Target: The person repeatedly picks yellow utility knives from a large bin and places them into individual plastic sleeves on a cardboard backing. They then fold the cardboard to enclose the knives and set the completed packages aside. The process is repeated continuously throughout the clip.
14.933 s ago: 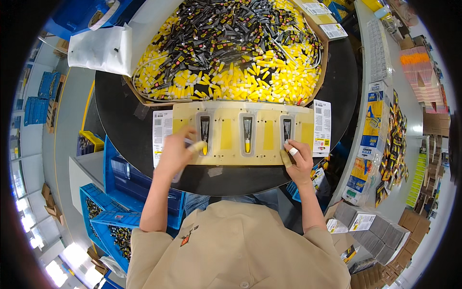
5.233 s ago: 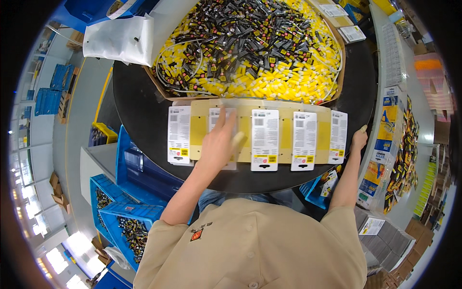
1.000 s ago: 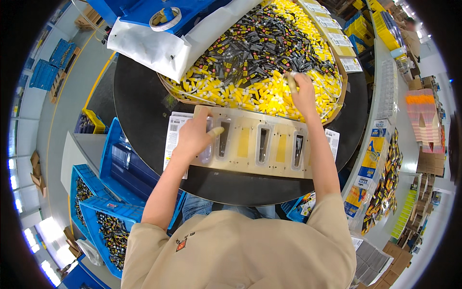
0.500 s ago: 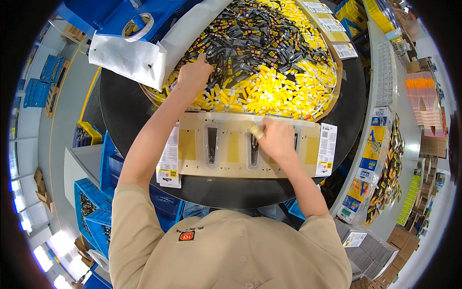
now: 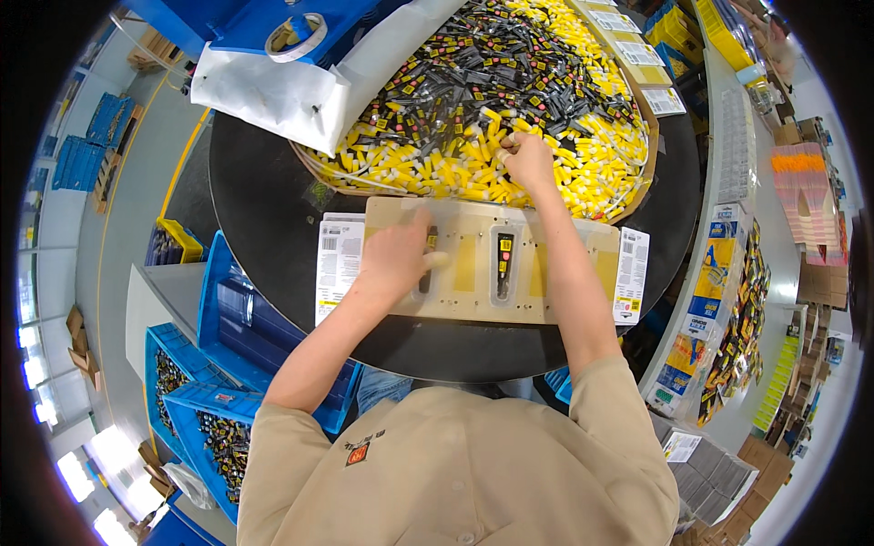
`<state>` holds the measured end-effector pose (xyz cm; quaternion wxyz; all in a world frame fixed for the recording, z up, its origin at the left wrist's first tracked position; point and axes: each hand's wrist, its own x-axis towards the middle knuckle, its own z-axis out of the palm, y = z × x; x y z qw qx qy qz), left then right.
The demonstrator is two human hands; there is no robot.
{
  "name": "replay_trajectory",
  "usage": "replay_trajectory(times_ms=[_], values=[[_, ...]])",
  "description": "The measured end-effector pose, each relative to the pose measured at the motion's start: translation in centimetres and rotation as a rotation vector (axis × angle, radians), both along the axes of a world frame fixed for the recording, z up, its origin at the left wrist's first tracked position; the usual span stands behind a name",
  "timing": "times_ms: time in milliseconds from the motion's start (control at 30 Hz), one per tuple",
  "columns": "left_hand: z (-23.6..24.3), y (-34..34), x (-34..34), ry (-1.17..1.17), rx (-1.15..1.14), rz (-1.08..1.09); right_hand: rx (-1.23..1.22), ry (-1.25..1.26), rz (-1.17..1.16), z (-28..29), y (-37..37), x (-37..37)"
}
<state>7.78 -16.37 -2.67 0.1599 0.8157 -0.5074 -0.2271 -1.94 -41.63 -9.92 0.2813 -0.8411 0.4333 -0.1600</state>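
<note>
A beige fixture board (image 5: 469, 241) with clear-walled slots lies across the near side of the round table. Over its left slot is my left hand (image 5: 393, 259), slightly blurred, its thumb and index finger closed about a black tube (image 5: 432, 238) that sits at the slot. In the middle slot a labelled black tube (image 5: 503, 264) lies lengthwise. Beyond the board my right hand (image 5: 531, 162) pinches with bent fingers at the edge of the pile of yellow tube-like pieces (image 5: 455, 173); what it holds is hidden. Its forearm covers the board's right part.
Many black tubes (image 5: 492, 73) are heaped behind the yellow pieces inside a low cardboard rim. Printed cards (image 5: 339, 264) stick out at the board's left, and more cards (image 5: 631, 273) at its right. A tape roll (image 5: 296, 38) and blue bins (image 5: 214, 428) are on the left.
My left hand has come from the black heap down to the board's left slot. My right hand has left the board for the yellow pile. The middle slot's labelled tube now shows uncovered.
</note>
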Motion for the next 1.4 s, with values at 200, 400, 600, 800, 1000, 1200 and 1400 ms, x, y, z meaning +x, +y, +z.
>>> replay_trajectory(times_ms=[200, 400, 600, 800, 1000, 1200, 1400], values=[[-0.4, -2.6, -2.8, -0.08, -0.281, -0.053, 0.132, -0.466, -0.155, 0.9, 2.6, -3.4], [-2.3, -5.1, -6.4, -0.029, -0.18, -0.131, -0.328, -0.5, 0.047, 3.6, 11.6, -11.5], [-1.9, -1.8, -2.6, 0.146, -0.286, 0.029, -0.466, -0.373, 0.413, 2.1, 15.9, -14.2], [-1.6, 1.2, 0.8, 0.213, -0.136, 0.117, -0.299, -0.419, 0.313, 2.2, 16.4, -17.0], [-0.6, 1.6, 1.0, 0.21, -0.223, 0.088, -0.341, -0.206, 0.259, 3.7, 12.1, -22.5], [-1.4, -6.5, 2.5, 0.071, -0.517, 0.035, -0.413, -0.083, 0.485, 3.6, 10.5, -23.7], [-4.3, -16.0, 2.3, -0.395, 0.145, -0.215, -0.477, -0.113, 0.282, 3.2, 10.1, -24.8]])
